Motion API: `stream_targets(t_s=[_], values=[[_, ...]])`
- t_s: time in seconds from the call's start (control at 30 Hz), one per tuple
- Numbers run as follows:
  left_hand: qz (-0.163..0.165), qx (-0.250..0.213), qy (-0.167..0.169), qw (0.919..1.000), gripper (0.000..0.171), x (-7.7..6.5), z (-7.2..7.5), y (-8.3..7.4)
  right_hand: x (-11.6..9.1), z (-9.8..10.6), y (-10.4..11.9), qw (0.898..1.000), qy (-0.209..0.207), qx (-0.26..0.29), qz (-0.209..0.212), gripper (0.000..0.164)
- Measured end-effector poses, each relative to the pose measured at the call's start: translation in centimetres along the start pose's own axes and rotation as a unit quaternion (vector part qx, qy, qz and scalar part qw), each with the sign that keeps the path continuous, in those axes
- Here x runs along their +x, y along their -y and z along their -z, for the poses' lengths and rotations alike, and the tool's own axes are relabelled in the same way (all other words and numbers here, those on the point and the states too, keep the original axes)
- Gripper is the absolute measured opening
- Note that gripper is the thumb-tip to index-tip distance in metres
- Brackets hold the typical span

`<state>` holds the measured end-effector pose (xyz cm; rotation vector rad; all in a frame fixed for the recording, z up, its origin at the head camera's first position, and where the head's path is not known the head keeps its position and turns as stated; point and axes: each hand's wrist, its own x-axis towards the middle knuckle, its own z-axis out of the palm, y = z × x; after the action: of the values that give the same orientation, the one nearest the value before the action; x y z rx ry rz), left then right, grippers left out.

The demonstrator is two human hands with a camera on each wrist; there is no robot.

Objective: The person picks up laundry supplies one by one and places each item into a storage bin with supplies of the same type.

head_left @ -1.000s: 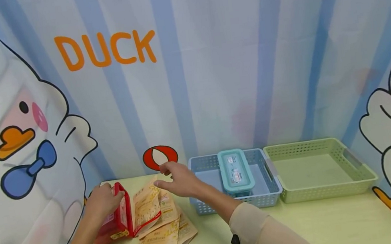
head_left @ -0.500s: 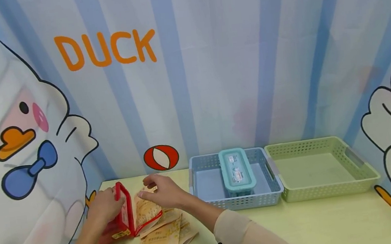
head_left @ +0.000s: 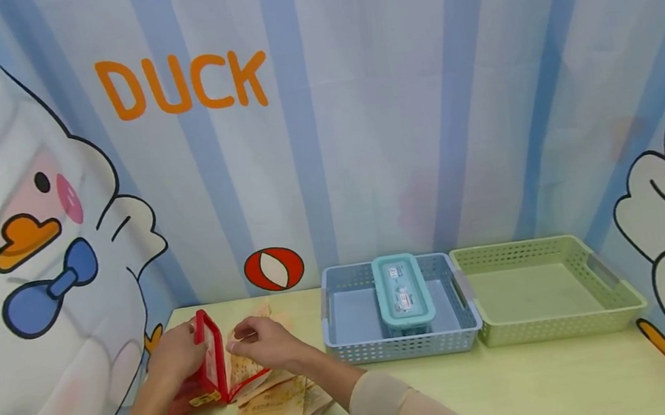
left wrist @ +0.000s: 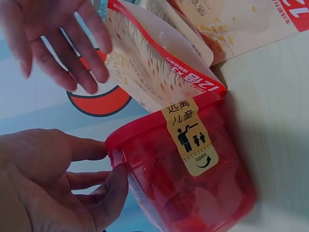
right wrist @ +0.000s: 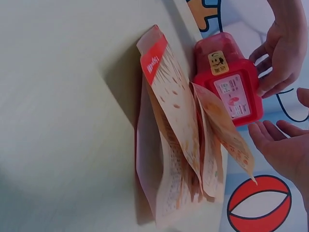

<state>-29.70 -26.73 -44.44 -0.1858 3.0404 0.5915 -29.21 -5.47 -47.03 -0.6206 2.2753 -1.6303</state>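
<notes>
A red translucent plastic tub (left wrist: 217,193) lies on its side on the table, its lid facing right in the head view. My left hand (head_left: 175,354) pinches it at the lid's edge; in the left wrist view the thumb and fingers of that hand (left wrist: 63,183) bend against the rim. Several beige pouches (head_left: 272,413) with red bands lie overlapped beside the lid, one of them tilted up. Over the pouches hovers my right hand (head_left: 269,341), fingers loosely bent and holding nothing. In the right wrist view this hand (right wrist: 287,152) is close to the lid.
Right of the pouches stands a blue basket (head_left: 349,353) holding a teal-lidded food container (head_left: 400,289). A green basket (head_left: 562,326) adjoins it on the right. Behind the pale yellow table (head_left: 543,382) hangs a striped duck-print curtain (head_left: 360,129).
My right hand has moved left and down, over the pouches and nearer the tub's lid. The left hand keeps its hold on the tub, which has hardly moved.
</notes>
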Motion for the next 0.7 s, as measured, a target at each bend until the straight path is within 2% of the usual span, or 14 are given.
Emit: stream_targets(t_s=[0.27, 0.7], values=[[-0.012, -0.023, -0.03, 0.9992, 0.045, -0.6, -0.6, -0.8, 0.0, -1.0, -0.4, 1.0, 0.001, 0.011, -0.012, 0.042], [0.002, 0.024, -0.067, 0.9975, 0.046, -0.3, -1.9, -1.0, 0.3, -3.3, -0.9, 0.999, -0.03, -0.022, -0.027, 0.04]])
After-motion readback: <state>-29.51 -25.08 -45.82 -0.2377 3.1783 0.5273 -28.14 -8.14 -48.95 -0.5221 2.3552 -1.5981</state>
